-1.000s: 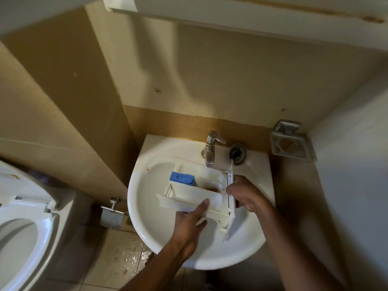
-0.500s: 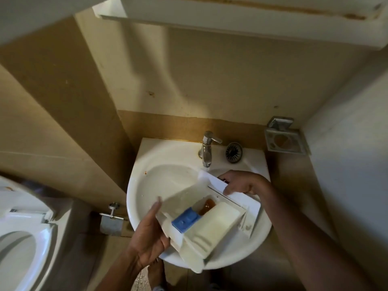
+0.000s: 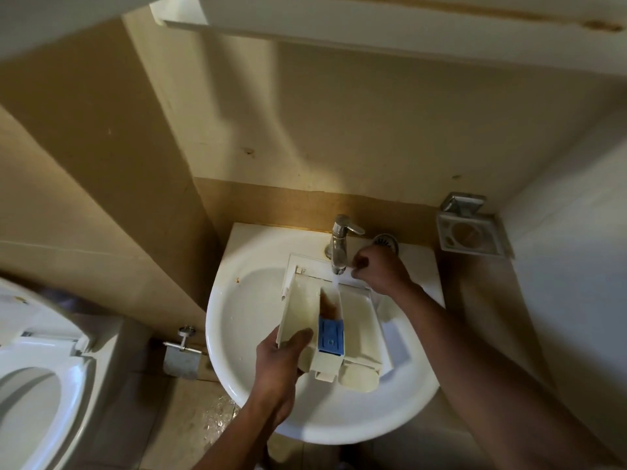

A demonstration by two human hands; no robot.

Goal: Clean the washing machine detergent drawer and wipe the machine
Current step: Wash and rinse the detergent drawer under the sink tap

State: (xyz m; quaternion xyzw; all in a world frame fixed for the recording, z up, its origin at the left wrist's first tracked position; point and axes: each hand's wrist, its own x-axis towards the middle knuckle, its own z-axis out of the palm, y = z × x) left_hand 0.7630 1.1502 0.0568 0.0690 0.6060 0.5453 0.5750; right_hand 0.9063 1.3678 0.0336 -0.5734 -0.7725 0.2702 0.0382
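Detergent drawer (image 3: 356, 320): held over the sink (image 3: 244, 300), open side up, front panel at the far edge under the tap (image 3: 339, 242), rear end reaching toward the near rim.
Left hand (image 3: 281, 364): grips the drawer's near left corner, thumb laid inside the left compartment, fingers curled beneath and out of sight.
Right hand (image 3: 380, 269): fingers curled, pinches the white front panel just right of the spout, at the sink's far edge.
Water (image 3: 335, 281): falls in a thin stream from the spout into the far end of the narrow middle compartment.
Brown residue (image 3: 329, 303): stains the middle compartment, between the stream and the blue insert (image 3: 330, 337).
Blue insert: sits in the middle compartment's near half.
Drain strainer (image 3: 386, 240): lies on the sink's far right corner, partly hidden behind the right hand.
Soap holder (image 3: 470, 235): fixed to the wall, right of the sink.
Toilet (image 3: 40, 385): stands at the left, lid up.
Paper holder (image 3: 181, 354): hangs on the wall between toilet and sink.
Floor (image 3: 210, 418): wet patch glistens beneath the sink's near left rim.
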